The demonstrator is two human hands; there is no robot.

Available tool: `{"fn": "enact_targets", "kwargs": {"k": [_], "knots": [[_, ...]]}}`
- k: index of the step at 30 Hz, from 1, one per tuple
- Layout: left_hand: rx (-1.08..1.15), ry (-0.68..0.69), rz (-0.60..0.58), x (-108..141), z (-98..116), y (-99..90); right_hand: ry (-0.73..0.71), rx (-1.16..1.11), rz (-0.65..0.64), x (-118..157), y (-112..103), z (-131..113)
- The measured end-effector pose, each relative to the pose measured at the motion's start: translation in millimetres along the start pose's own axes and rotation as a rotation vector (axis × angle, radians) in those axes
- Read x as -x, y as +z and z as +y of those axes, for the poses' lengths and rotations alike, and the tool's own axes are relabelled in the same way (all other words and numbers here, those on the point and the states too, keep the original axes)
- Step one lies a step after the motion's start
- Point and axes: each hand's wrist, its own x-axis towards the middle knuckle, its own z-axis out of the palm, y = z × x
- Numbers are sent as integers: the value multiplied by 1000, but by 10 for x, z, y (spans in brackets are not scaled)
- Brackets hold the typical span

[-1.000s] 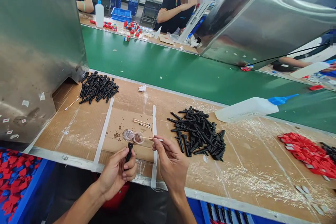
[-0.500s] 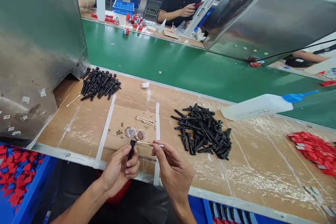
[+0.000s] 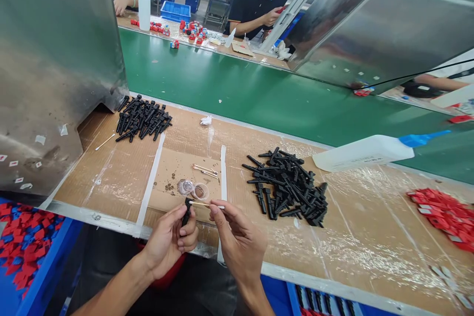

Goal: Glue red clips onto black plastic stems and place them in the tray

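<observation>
My left hand [image 3: 174, 237] is closed around a small black plastic part [image 3: 187, 211], held upright with its square head up. Between the thumb and fingers of my right hand [image 3: 239, 237] is a cotton swab [image 3: 200, 203]. The swab's left tip is at the head of the black part; whether it touches is too small to tell. Just beyond lie a small clear round cup [image 3: 200, 191] and a round lid-like piece [image 3: 185, 186] on a cardboard sheet [image 3: 170, 160]. Several used swabs [image 3: 205, 171] rest behind them.
Piles of black parts lie at left [image 3: 144, 118] and right [image 3: 285, 185]. A blue-capped bottle [image 3: 363, 152] lies on its side near red parts [image 3: 442, 215]. A green belt [image 3: 229, 86] crosses behind; two co-workers sit beyond it. A blue bin [image 3: 48, 266] holds red and blue pieces.
My right hand has shifted slightly left, bringing the swab's tip closer to the head of the black part. My left hand keeps its hold. A co-worker's hand at far left has come into view.
</observation>
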Motion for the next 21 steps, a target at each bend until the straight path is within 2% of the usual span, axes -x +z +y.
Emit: {"fn": "enact_targets", "kwargs": {"k": [11, 21], "knots": [[-19, 12, 9, 2, -11, -7, -23, 2, 1, 4, 20, -4], [-29, 13, 18, 10, -11, -14, -227, 193, 17, -23, -1, -140]]}}
